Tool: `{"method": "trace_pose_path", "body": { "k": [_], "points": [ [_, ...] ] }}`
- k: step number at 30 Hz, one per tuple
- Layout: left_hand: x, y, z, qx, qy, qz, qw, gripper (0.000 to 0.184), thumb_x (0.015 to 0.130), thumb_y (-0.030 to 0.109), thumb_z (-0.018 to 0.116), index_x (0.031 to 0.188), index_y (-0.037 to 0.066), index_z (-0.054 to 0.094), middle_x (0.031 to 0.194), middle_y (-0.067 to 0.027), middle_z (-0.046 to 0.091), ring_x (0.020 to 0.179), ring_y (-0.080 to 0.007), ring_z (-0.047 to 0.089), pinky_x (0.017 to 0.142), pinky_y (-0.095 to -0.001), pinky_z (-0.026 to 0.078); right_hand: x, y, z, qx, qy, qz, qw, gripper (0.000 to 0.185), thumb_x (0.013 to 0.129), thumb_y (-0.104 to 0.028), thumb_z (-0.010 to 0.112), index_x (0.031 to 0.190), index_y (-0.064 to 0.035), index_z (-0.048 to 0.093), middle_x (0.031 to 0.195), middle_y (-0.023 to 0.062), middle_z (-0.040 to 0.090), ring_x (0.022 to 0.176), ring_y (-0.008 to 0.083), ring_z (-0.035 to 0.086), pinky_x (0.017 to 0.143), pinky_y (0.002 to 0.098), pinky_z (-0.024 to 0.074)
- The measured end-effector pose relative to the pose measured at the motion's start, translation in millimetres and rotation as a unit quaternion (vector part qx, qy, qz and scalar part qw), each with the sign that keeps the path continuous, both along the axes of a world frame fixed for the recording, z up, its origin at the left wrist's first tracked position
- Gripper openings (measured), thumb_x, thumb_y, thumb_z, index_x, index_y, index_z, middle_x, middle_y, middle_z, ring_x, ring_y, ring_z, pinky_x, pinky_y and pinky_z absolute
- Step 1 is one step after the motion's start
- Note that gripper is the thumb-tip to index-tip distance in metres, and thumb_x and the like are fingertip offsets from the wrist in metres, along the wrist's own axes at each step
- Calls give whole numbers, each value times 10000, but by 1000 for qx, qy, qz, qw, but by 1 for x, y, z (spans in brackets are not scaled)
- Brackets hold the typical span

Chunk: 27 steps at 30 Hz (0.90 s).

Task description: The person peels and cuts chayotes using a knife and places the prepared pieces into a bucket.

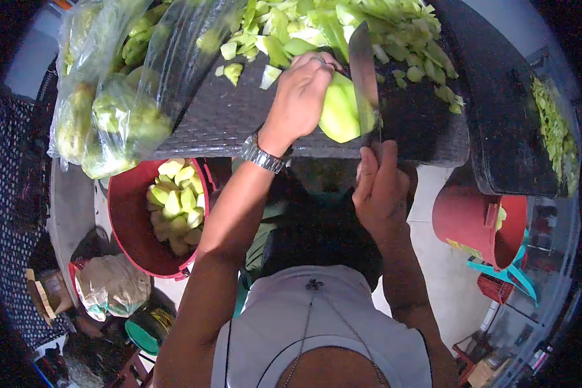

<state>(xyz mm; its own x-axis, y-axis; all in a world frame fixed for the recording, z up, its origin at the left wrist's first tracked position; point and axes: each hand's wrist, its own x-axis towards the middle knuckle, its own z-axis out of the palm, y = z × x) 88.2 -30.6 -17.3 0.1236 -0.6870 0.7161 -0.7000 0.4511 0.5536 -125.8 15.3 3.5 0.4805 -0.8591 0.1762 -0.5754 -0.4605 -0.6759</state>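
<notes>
Clasping a pale-green vegetable [340,115] in your left hand [302,90], over the tabletop [213,111] near its front edge, your right hand [383,184] wrapped around a knife [363,68], blade alongside the vegetable, green scraps [414,42] beyond, a red bucket [124,216] of pale pieces [180,197] below left.

I watch through 1 head camera, set above and behind the fingers [387,158], facing forward and steeply down. It sits close: shirt [271,317] nearest, both arms [236,213] reaching away; the wide round view takes in table [207,123] beyond the fingers, floor [459,288] below.
</notes>
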Motion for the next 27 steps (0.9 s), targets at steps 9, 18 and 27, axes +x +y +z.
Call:
{"method": "trace_pose_path", "body": {
  "k": [9,18,27],
  "points": [
    [1,5,11,133,68,-34,988,374,990,230,336,993,-31,604,1077,-205,629,1060,-373,556,977,-430,427,8,-6,-2,-75,15,7,997,240,1000,-183,589,1081,-27,426,701,217,576,610,465,626,523,535,501],
    [7,1,-1,103,-6,-37,994,436,1029,234,297,1098,-20,645,1135,-202,641,1108,-367,551,1007,-406,419,23,-10,19,-15,53,-8,998,291,1020,-214,545,1164,-11,394,725,292,632,714,503,658,559,590,519],
    [5,39,87,-220,75,231,945,182,961,148,576,1007,-5,661,910,-164,658,856,-366,641,862,-462,537,6,0,6,-37,-55,20,998,265,1045,-194,501,1212,1,435,866,271,654,805,462,675,658,484,504]
  ]
}}
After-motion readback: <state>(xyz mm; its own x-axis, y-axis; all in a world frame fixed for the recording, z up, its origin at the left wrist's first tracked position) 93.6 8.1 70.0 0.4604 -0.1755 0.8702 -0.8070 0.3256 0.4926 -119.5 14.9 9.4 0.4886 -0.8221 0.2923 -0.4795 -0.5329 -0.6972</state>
